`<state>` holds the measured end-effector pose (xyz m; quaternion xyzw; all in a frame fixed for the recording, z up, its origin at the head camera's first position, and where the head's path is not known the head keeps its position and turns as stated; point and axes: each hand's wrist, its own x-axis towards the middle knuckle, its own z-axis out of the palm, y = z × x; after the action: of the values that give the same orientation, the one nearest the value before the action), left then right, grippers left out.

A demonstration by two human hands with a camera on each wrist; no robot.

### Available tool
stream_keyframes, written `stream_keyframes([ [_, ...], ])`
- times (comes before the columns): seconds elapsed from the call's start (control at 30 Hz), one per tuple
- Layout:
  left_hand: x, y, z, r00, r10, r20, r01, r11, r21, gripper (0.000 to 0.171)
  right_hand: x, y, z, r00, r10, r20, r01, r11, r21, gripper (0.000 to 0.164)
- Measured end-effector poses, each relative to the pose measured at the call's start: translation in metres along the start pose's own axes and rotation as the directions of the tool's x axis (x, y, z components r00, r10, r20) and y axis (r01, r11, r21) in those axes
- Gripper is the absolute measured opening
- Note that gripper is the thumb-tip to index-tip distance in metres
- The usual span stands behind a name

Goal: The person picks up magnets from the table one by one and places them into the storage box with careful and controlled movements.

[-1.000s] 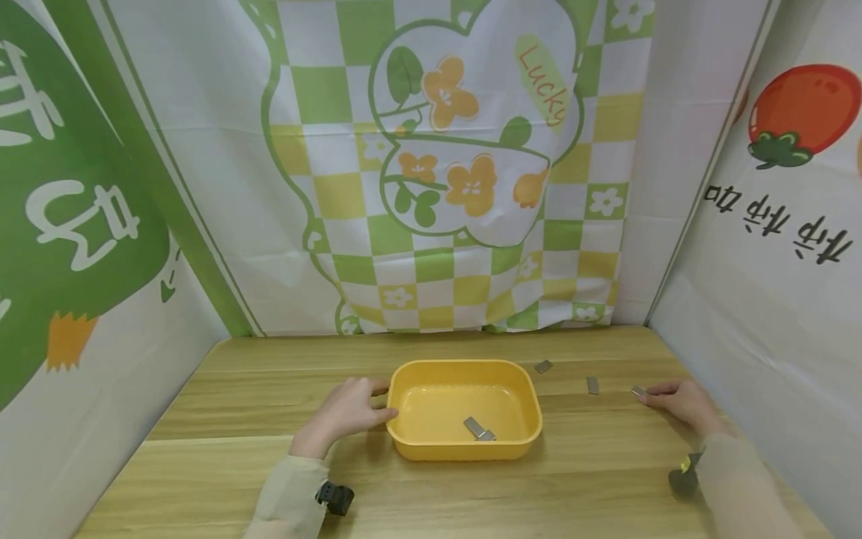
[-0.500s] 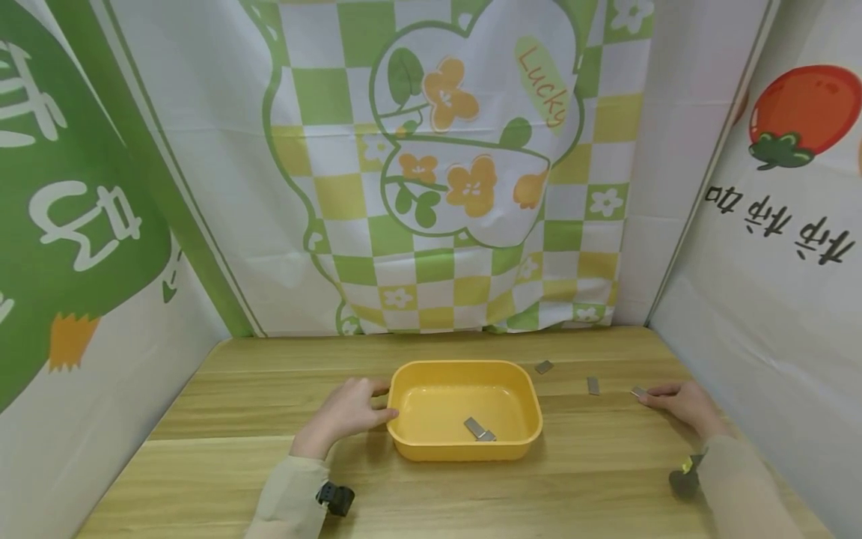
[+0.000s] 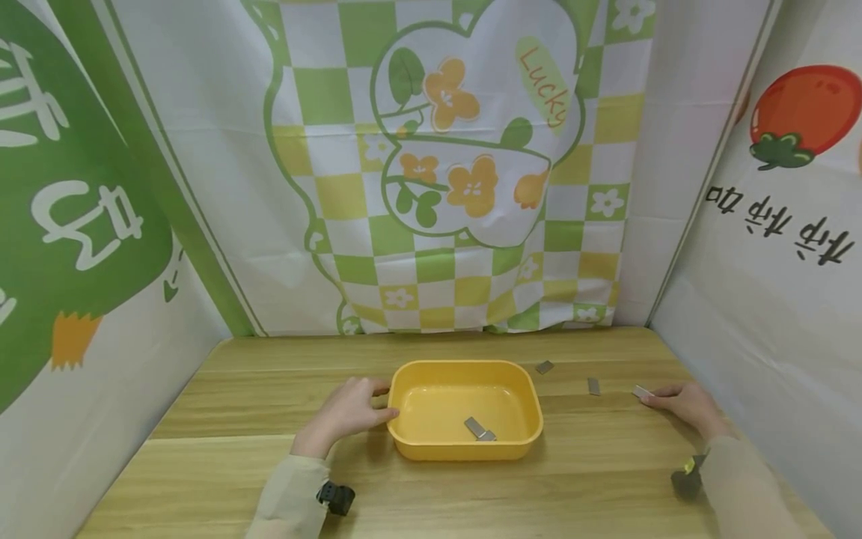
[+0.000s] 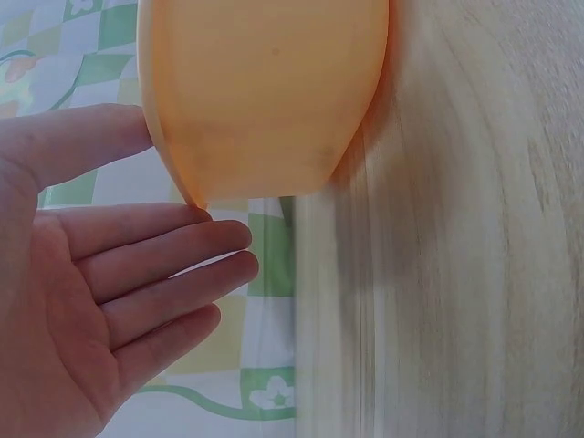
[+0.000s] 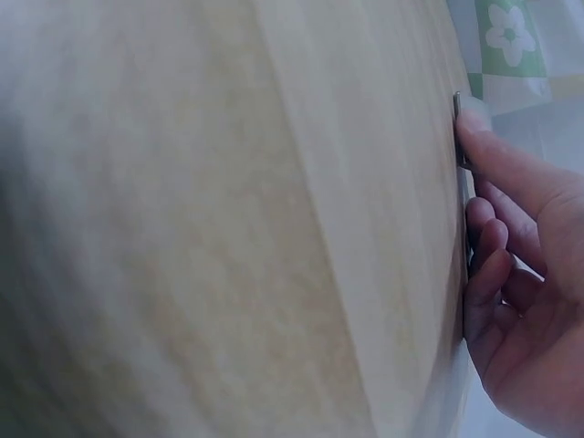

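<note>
A yellow plastic basin (image 3: 465,451) sits on the wooden table. My left hand (image 3: 350,410) is at its left side; in the left wrist view, thumb and forefinger tips meet the basin rim (image 4: 148,100) and the other fingers extend straight. Inside the basin lie two small flat silver-grey metal pieces (image 3: 474,427). Far to the right, my right hand (image 3: 687,408) has its thumb and finger at one end of a similar metal piece (image 3: 641,391) on the table. The right wrist view shows the thumb on this piece (image 5: 459,132), with the other fingers curled against the tabletop.
Two more metal pieces lie between basin and right hand: one piece (image 3: 593,386) nearer the hand, another (image 3: 544,367) behind the basin's right corner. The wooden table (image 3: 431,498) is bounded by a checkered cloth (image 3: 431,292) at the back and printed cloth walls at both sides.
My right hand has shifted very slightly to the right, and more of the metal piece shows past its fingertips. The left hand and basin stay where they were.
</note>
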<state>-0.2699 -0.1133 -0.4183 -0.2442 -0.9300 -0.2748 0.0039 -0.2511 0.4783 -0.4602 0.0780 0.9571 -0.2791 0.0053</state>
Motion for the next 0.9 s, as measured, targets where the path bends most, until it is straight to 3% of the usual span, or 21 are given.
stream_keyframes([
  [0.27,0.0004,0.0007,-0.0007,1.0,-0.004,0.004,0.004,1.0,0.002,0.046,-0.0008,-0.0004,-0.0001,1.0,-0.011,-0.012,0.011,1.0,-0.026,0.056],
  [0.9,0.0007,-0.0003,0.0,1.0,-0.007,-0.001,0.007,1.0,0.016,0.047,-0.001,0.004,0.0012,1.0,-0.008,0.0,0.008,0.999,0.032,0.055],
])
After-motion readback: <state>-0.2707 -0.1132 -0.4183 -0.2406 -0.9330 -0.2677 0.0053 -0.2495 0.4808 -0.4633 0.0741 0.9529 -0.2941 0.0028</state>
